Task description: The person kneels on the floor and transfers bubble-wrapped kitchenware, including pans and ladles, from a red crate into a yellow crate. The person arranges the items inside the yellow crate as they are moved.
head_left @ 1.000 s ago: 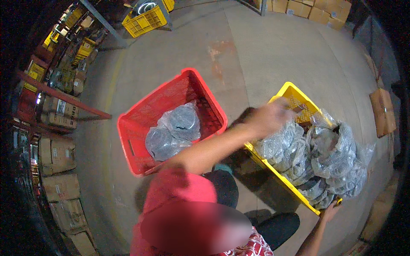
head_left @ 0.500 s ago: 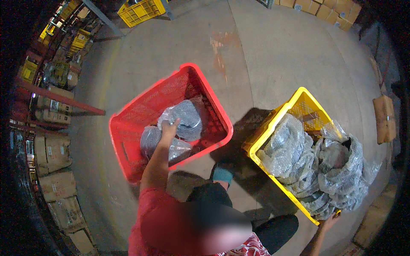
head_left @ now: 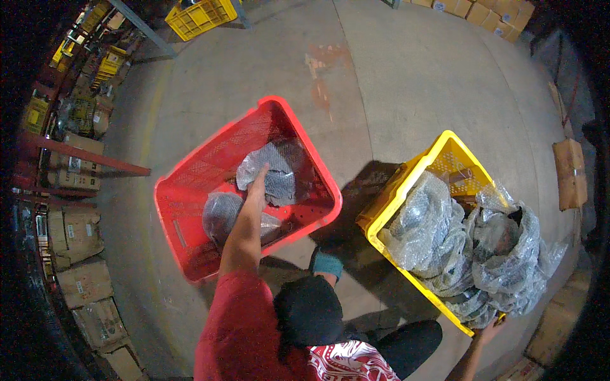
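Note:
My left hand (head_left: 259, 182) reaches down into a red plastic crate (head_left: 166, 197) and grips a bundle in clear bubble wrap (head_left: 279, 184); some of its fingers are hidden. Beside it in the crate lies a second wrapped bundle (head_left: 221, 213), partly covered by my forearm. To the right, my right hand (head_left: 489, 331) holds the near corner of a yellow plastic crate (head_left: 419, 282). Bubble-wrapped bundles (head_left: 429, 222) fill that crate and bulge over its right side. What the wrap encloses cannot be made out.
Cardboard boxes (head_left: 82, 282) and racks line the left, with a red beam (head_left: 95, 155) jutting out. Another yellow crate (head_left: 202, 19) stands at the far left. More cartons (head_left: 489, 19) sit far right, and a brown box (head_left: 570, 174) stands at the right edge.
The red crate sits slightly further left and lower in view. Inside it, the bundle under my left hand has turned and lies a little lower. My right hand stays on the yellow crate.

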Action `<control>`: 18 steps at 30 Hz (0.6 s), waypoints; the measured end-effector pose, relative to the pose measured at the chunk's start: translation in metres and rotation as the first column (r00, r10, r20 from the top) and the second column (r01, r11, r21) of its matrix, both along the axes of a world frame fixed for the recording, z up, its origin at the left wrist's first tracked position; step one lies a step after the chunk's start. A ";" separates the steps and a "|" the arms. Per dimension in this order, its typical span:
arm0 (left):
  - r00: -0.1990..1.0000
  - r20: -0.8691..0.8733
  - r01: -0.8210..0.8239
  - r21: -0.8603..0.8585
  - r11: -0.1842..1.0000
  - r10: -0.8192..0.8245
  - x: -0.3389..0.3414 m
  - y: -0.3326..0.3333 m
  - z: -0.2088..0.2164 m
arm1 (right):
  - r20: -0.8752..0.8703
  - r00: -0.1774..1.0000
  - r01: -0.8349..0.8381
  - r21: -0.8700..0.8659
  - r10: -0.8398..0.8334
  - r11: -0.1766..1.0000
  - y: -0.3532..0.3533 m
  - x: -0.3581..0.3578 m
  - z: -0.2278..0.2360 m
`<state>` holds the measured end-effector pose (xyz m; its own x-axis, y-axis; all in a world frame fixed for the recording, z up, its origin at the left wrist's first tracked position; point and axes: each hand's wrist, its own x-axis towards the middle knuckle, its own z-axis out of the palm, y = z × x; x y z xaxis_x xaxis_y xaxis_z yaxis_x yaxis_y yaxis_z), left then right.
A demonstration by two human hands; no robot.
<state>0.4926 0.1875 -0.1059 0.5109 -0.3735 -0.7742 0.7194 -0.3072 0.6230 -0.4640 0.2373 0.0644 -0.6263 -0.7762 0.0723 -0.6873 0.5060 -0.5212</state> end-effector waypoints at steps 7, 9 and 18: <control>0.986 0.115 0.113 0.037 0.993 -0.117 -0.009 0.001 0.031 | -0.054 0.998 -0.020 -0.047 0.017 0.999 0.000 0.000 -0.004; 0.982 0.074 0.169 0.058 0.984 -0.173 -0.019 0.011 0.048 | 0.087 0.996 -0.003 -0.052 0.008 0.999 -0.001 0.003 -0.002; -0.433 0.576 0.665 0.723 0.186 -0.693 0.040 0.072 0.045 | -0.086 0.995 0.064 0.117 -0.054 0.991 -0.001 0.004 0.000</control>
